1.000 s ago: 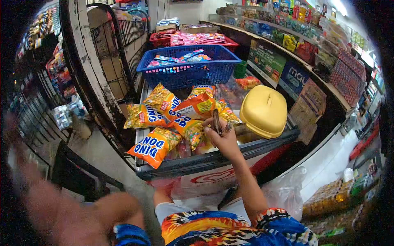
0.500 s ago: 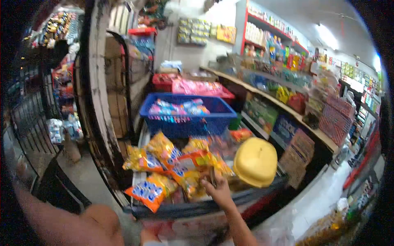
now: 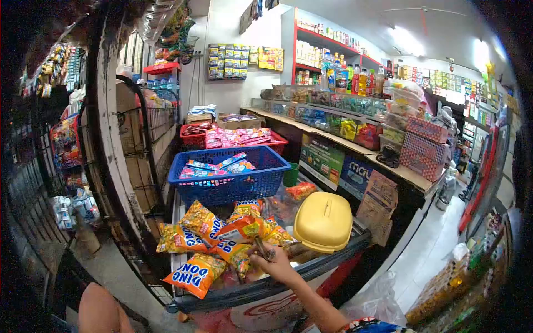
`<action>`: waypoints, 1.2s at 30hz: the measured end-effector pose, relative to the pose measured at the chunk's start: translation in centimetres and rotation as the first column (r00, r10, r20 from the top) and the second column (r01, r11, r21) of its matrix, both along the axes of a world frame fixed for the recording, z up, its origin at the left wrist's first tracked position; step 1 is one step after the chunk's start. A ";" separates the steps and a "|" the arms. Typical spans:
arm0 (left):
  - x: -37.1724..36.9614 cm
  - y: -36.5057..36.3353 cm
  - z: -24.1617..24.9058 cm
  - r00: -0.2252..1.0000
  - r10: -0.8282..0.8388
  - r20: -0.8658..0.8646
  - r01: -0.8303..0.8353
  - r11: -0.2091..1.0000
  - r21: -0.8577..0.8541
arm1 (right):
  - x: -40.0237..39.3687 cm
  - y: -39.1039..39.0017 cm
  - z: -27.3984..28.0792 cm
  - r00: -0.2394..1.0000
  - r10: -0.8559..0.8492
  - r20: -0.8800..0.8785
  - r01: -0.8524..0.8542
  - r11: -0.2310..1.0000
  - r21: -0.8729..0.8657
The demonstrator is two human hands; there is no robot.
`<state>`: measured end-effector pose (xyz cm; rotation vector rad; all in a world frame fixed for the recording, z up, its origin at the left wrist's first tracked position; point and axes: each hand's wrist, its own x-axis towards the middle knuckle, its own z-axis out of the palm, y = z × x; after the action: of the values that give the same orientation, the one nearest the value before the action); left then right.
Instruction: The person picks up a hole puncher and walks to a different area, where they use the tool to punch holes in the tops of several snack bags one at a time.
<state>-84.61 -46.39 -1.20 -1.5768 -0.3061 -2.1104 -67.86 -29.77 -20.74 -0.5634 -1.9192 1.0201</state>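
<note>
My right hand reaches in from the lower right over the glass-topped freezer, its fingers closed around a thin, dark brownish item; I cannot tell what kind it is. Just beyond the fingertips is a pile of orange and yellow Ding Dong snack bags. One bag lies nearest the front left edge, another farther back, and an orange-topped one rests on the heap. A yellow lidded container stands to the right of my hand. My left hand is out of view; a bare knee shows at lower left.
A blue plastic basket with small packets stands behind the bags, with a red basket of pink packets beyond. A long counter with jars runs along the right. A metal gate post rises at left.
The view has shifted, so the freezer and its goods appear lower and farther left. My right hand remains beside the bags, fingers still closed around the thin item.
</note>
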 end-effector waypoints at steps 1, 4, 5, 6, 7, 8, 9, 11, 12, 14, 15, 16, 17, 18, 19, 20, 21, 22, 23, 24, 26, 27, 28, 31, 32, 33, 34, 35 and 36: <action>-0.2 -0.5 0.1 1.000 0.002 -0.015 -0.002 1.000 0.001 | -0.3 0.3 -0.1 1.000 0.008 -0.010 -0.008 1.000 -0.007; -0.1 -1.6 0.2 0.998 -0.023 -0.061 0.022 0.999 -0.023 | -0.2 0.4 -0.5 1.000 0.016 0.002 -0.016 0.999 -0.036; 0.1 -1.7 0.5 0.996 -0.039 -0.082 0.038 0.999 -0.014 | -0.3 0.6 -0.7 1.000 0.007 -0.013 -0.007 0.999 -0.034; 0.3 -1.7 0.9 0.993 -0.058 -0.104 0.058 0.998 -0.004 | -0.4 0.9 -0.8 0.998 0.035 -0.044 -0.035 0.999 -0.004; 0.6 -1.8 1.2 0.989 -0.077 -0.125 0.078 0.997 0.001 | -0.3 0.9 -0.9 0.995 0.065 -0.073 -0.063 0.998 0.023; 0.8 -1.9 1.5 0.985 -0.093 -0.149 0.094 0.996 0.003 | -0.2 0.7 -0.8 0.993 0.068 -0.095 -0.064 0.997 0.048; 1.0 -2.2 1.6 0.979 -0.106 -0.173 0.106 0.994 -0.007 | -0.2 0.5 -1.0 0.991 0.062 -0.117 -0.058 0.998 0.035; 0.9 -2.9 1.9 0.971 -0.112 -0.212 0.112 0.994 -0.012 | -0.3 1.0 -1.2 0.992 0.099 -0.081 -0.103 0.994 -0.047; 0.8 -3.3 1.9 0.968 -0.115 -0.225 0.113 0.993 -0.021 | -0.5 0.7 -1.0 0.976 0.125 -0.177 -0.128 0.992 -0.002; 0.4 -3.8 1.4 0.962 -0.133 -0.239 0.119 0.990 -0.073 | -0.1 0.4 -0.2 0.995 0.084 -0.058 -0.088 0.993 -0.080; 0.2 -3.9 1.1 0.959 -0.147 -0.241 0.126 0.987 -0.103 | 0.0 -0.2 0.3 0.997 0.074 -0.007 -0.074 0.991 -0.115; 0.0 -3.9 0.8 0.956 -0.169 -0.240 0.143 0.982 -0.121 | -0.4 -0.1 -0.4 0.998 0.064 -0.008 -0.065 0.988 -0.140; -0.1 -3.4 0.5 0.953 -0.195 -0.234 0.170 0.978 -0.124 | -0.9 0.7 -1.2 0.998 0.036 -0.053 -0.036 0.999 0.003; -0.1 -3.0 0.1 0.950 -0.219 -0.222 0.196 0.973 -0.125 | -0.8 1.0 -1.2 0.996 0.016 -0.093 -0.002 0.989 0.145; -0.2 -2.8 -0.4 0.950 -0.234 -0.206 0.211 0.969 -0.127 | -0.3 1.0 -1.3 0.997 0.009 -0.075 0.001 0.991 0.132; -0.4 -2.9 -0.8 0.952 -0.237 -0.194 0.215 0.968 -0.130 | -0.2 1.0 -1.3 0.999 0.017 -0.047 -0.014 0.999 0.050; -0.8 -3.0 -1.1 0.954 -0.235 -0.188 0.212 0.968 -0.136 | -0.5 0.7 -1.0 0.999 0.032 -0.025 -0.033 0.999 -0.034; -1.1 -3.2 -1.4 0.955 -0.233 -0.183 0.208 0.967 -0.145 | -0.6 0.5 -0.8 0.995 0.068 -0.070 -0.073 0.995 -0.067; -1.4 -3.1 -1.8 0.955 -0.237 -0.179 0.212 0.966 -0.148 | -0.7 1.0 -1.3 1.000 0.006 -0.013 -0.006 1.000 -0.005; -1.5 -2.9 -2.1 0.955 -0.245 -0.170 0.222 0.964 -0.144 | -0.7 0.9 -1.2 0.999 0.015 -0.034 -0.015 1.000 -0.002; -1.6 -2.1 -2.8 0.949 -0.275 -0.154 0.256 0.958 -0.132 | -0.7 0.7 -1.0 0.999 0.008 -0.044 -0.008 1.000 0.000; -1.6 -1.7 -3.0 0.945 -0.292 -0.147 0.275 0.953 -0.125 | -0.7 0.7 -1.0 0.998 -0.003 -0.064 0.005 0.999 0.037; -1.5 -1.4 -3.1 0.941 -0.306 -0.144 0.291 0.949 -0.118 | -0.6 0.6 -0.9 0.996 -0.009 -0.086 0.016 0.997 0.074; -2.1 -1.4 -3.0 0.934 -0.318 -0.165 0.301 0.946 -0.121 | -0.7 0.5 -0.4 0.998 0.022 -0.063 -0.018 0.998 0.068; -2.2 -1.3 -3.0 0.927 -0.333 -0.170 0.315 0.941 -0.128 | -0.5 0.3 -0.2 0.999 0.043 0.002 -0.043 0.995 -0.095; -2.0 -1.0 -3.2 0.919 -0.357 -0.165 0.339 0.932 -0.132 | -0.2 0.0 -0.5 1.000 0.026 0.006 -0.025 0.994 -0.108; -1.9 -0.5 -3.3 0.912 -0.378 -0.161 0.362 0.924 -0.121 | -0.4 0.0 -0.5 0.999 0.023 -0.027 -0.024 0.999 -0.040; -1.7 0.0 -3.3 0.903 -0.399 -0.161 0.386 0.916 -0.106 | -0.4 0.2 -0.3 0.998 0.021 -0.060 -0.019 0.999 0.034; -1.6 0.5 -3.4 0.895 -0.416 -0.161 0.406 0.909 -0.092 | -0.3 0.3 -0.1 0.998 0.043 -0.049 -0.042 0.999 0.028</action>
<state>-86.19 -45.87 -4.58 -1.9905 0.0389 -2.2562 -68.17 -29.49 -20.85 -0.4799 -1.9054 1.0245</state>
